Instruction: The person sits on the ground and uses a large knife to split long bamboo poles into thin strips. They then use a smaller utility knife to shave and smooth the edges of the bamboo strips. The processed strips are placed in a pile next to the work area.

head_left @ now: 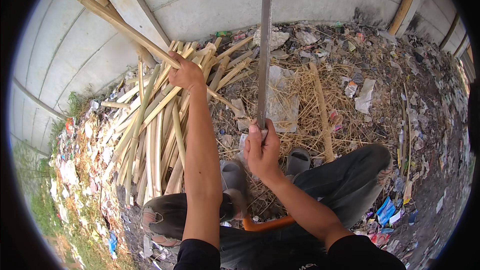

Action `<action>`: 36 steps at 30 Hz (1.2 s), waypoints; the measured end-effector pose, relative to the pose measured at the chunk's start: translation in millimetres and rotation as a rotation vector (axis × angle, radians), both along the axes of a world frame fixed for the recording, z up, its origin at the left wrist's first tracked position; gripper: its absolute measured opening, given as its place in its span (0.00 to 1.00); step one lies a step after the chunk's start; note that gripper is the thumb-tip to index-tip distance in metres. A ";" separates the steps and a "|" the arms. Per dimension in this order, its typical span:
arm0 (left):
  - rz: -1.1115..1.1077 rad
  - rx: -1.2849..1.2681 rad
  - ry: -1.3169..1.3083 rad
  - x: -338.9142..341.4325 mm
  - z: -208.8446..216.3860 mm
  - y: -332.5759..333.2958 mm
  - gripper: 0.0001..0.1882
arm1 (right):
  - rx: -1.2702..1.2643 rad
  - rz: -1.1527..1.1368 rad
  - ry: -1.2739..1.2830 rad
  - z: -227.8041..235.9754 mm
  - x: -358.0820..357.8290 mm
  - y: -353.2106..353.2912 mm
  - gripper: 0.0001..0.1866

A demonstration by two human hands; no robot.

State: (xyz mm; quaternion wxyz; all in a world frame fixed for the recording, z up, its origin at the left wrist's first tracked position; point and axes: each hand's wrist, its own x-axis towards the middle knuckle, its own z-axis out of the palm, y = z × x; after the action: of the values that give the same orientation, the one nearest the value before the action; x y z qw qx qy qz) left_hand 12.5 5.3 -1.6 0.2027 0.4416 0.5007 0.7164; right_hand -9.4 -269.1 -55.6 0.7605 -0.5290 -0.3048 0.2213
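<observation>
Machete upright at upper centre: in the head view, the only one feeding me from the site, I have the right hand closed around its handle, just below the middle of the frame. My left hand, left of centre, is wrapped around the near end of a long pole, which runs off toward the upper left corner. Blade and pole are apart, so I see no cut being made. Below the left hand, a heap of strips spreads across the left of the frame, pale and narrow, some greenish; I take those as the portion already split. The pole looks thicker than most of them, so I judge that its splitting or trimming remains to be done. A loose stick lies right of centre on dry, straw-like scraps; whether it counts as finished, I cannot tell.
</observation>
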 end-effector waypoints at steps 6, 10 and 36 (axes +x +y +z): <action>-0.016 -0.016 0.010 9.1 1.7 -1.2 0.45 | -0.548 0.161 0.098 -104.3 -18.0 -12.0 0.17; -0.065 0.002 -0.055 0.7 2.1 0.0 0.47 | -0.504 0.117 0.286 -94.4 -5.5 -19.4 0.17; 0.034 -0.089 -0.090 7.9 5.9 0.5 0.47 | -0.577 0.135 0.156 -132.4 -42.6 7.2 0.15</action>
State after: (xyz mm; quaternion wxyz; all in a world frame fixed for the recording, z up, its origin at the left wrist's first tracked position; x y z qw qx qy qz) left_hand 20.5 5.8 4.2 0.2325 0.3909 0.5299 0.7158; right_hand -52.0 -262.0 -188.0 0.5836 -0.6831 -0.2046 0.3885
